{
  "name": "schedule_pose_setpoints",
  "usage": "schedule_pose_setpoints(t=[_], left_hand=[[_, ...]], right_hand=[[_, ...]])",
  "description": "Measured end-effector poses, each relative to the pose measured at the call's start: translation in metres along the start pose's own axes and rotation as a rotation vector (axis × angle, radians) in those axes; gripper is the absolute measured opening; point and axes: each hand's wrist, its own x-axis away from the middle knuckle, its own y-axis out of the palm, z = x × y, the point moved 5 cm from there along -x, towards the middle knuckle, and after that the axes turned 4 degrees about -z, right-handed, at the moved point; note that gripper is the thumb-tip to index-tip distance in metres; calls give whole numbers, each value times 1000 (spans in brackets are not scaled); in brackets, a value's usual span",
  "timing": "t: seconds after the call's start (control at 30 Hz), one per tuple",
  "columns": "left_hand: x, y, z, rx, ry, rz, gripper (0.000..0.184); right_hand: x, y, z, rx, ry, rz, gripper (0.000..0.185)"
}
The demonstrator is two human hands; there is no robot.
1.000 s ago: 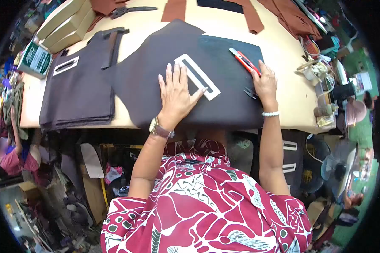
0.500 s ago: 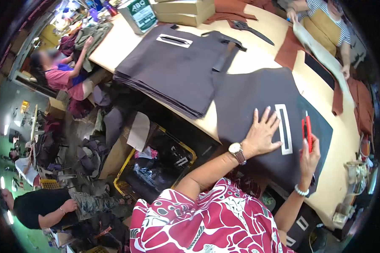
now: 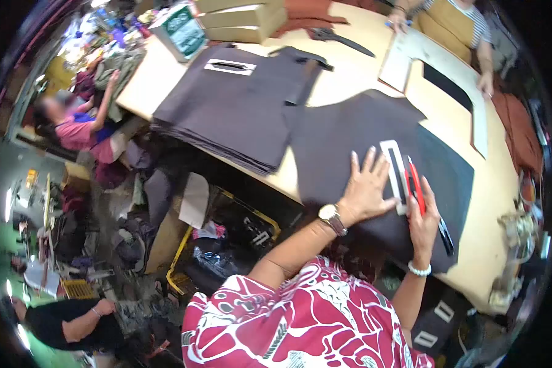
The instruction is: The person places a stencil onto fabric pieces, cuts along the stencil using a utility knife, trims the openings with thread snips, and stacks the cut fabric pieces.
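Observation:
My left hand [image 3: 367,191] lies flat with fingers spread on a dark purple-grey sheet of material [image 3: 349,132]. Its fingertips are close to a white template [image 3: 394,161] with a long narrow slot. A red utility knife [image 3: 416,189] is gripped in my right hand [image 3: 424,226], its tip pointing away from me along the template's right side. Whether the blade touches the sheet I cannot tell. Under the sheet's right part shows a dark green mat [image 3: 452,168]. A slim dark tool [image 3: 446,238] lies just right of my right hand.
A stack of dark sheets [image 3: 227,110] carries another slotted template [image 3: 230,67] and a hammer [image 3: 300,80]. Dark scissors [image 3: 343,40] lie farther back. Across the table a person holds a large white template [image 3: 405,58]. A yellow-rimmed crate [image 3: 179,260] stands below the edge.
My right hand has brought the knife left, close to the slotted template. Across the table, the person's large white template now lies flatter on the tabletop. The whole view has shifted somewhat.

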Motion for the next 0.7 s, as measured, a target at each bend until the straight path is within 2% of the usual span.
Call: schedule_pose_setpoints(t=[0.2,0.43,0.57,0.7], left_hand=[[-2,3,2,-16,-4,-29,98],[-3,6,-1,-2,-13,-34,98],[-2,7,-1,-8,-17,-40,97],[-3,5,-1,3,-26,-51,96]], right_hand=[[-8,8,-14,186,-258,36,39],[-13,16,-13,185,-138,-25,39],[-16,18,-15,258,-248,13,39],[-16,20,-14,273,-186,-20,39]])
